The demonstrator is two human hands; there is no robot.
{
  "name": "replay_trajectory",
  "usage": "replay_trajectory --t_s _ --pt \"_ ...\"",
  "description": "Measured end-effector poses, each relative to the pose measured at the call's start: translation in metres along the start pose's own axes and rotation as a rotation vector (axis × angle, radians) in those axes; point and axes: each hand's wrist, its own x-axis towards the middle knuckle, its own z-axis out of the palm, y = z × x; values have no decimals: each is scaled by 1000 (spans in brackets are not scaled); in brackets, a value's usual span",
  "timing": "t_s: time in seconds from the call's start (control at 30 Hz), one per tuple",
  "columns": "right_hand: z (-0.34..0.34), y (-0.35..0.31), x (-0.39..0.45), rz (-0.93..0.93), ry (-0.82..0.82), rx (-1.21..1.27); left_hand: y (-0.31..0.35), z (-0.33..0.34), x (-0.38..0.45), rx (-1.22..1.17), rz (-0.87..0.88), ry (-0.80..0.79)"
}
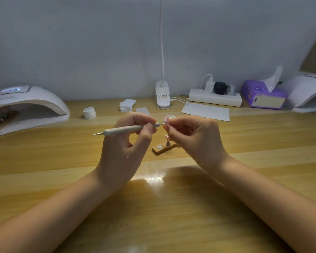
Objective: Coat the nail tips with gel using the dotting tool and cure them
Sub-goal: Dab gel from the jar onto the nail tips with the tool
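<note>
My left hand (pixel 130 141) grips one dotting tool (pixel 128 128), its tip touching one pink nail tip (pixel 166 121) pinched in my right hand (pixel 193 137). A second nail tip (pixel 166 137) stands on the wooden holder (pixel 162 147) just beyond. Two curing lamps (pixel 26 106) flank the table (pixel 153 207), far left and far right.

A glossy wooden table (pixel 171 207) runs to a pale wall. At its left edge sits a white curing lamp (pixel 26 105), with a second white lamp (pixel 308 94) at far right. Between them, along the back: two stacked white gel pots (pixel 89 112), a pile of white wipes (pixel 127 105), the white clip base of a desk lamp (pixel 162 97), a white power strip (pixel 215 99) with plugs, and a purple tissue box (pixel 263 97). A white paper sheet (pixel 206 111) lies flat nearby. Near the centre rests a small wooden nail-tip stand (pixel 162 147).
</note>
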Motion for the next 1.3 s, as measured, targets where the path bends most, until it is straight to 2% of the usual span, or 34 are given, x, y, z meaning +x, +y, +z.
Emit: replay_trajectory --t_s 1.03,1.3 --pt "0 0 1 -2 -1 -1 3 2 -1 -9 -21 4" --pt "0 -1 1 5 -9 18 3 1 1 -61 -8 60"
